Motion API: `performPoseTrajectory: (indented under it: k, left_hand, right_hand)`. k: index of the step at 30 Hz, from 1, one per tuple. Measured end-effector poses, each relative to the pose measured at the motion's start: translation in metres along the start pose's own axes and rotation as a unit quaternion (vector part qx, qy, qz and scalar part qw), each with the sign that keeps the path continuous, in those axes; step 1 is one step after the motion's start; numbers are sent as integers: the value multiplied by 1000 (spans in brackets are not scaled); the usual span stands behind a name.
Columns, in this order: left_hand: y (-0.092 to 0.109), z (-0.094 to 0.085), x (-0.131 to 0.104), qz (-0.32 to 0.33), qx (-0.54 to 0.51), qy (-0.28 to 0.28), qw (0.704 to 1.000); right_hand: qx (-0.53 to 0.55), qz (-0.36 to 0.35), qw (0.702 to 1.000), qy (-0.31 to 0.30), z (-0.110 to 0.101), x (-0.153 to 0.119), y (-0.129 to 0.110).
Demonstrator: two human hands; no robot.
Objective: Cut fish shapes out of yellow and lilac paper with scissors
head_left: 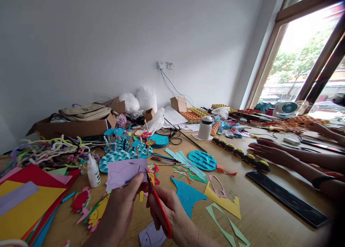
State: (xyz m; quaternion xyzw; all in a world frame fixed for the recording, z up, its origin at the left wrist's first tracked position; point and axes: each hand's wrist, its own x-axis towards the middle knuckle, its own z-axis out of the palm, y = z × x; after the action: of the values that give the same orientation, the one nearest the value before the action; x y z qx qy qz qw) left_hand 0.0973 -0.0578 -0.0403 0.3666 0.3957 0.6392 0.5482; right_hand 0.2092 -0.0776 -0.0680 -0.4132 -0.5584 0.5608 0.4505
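My left hand (120,204) pinches a piece of purple paper (122,170) by its lower right part. A fish outline is drawn on that paper in dark pen. In my right hand (172,207) is a pair of red-handled scissors (161,207), its blades at the paper's right edge. How far the blades are parted is hard to see. Below my hands lies a second purple piece with a drawn fish (152,236). Cut paper fish in red (81,200) and yellow (97,214) rest left of my left hand.
A white glue bottle (93,172) stands on the left, near stacked coloured paper (45,193) and pipe cleaners (54,150). Blue and yellow paper scraps (225,202) lie at right. Another person's hands (265,150) rest beside a painted egg-carton strip (239,153).
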Motion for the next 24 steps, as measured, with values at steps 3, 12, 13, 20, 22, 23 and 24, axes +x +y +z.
performPoseTrajectory:
  k: [3, 12, 13, 20, 22, 23, 24]
  left_hand:
    - [-1, -3, 0, 8, 25, -19, 999]
    - [4, -1, -2, -11, -7, -26, 1000]
    - [5, -1, -2, -15, -9, -27, 999]
    - [7, -2, -1, -11, 4, -49, 999]
    - [7, -2, 1, -7, 5, -58, 998]
    - [7, -2, 1, -5, 6, -64, 998]
    - [7, -2, 2, -4, 6, -67, 998]
  right_hand:
    - [4, 8, 1000, 4, 1, 0, 0]
    - [1, -1, 1000, -1, -1, -1, 2]
    - [-2, -3, 1000, -1, -1, -1, 3]
    - [-5, -9, 1000, -5, -2, -1, 7]
    - [-9, -8, 1000, -4, -2, 0, 7]
    - [-11, -8, 1000, -5, -2, 0, 6]
    - [-13, -10, 1000, -7, -3, 0, 6]
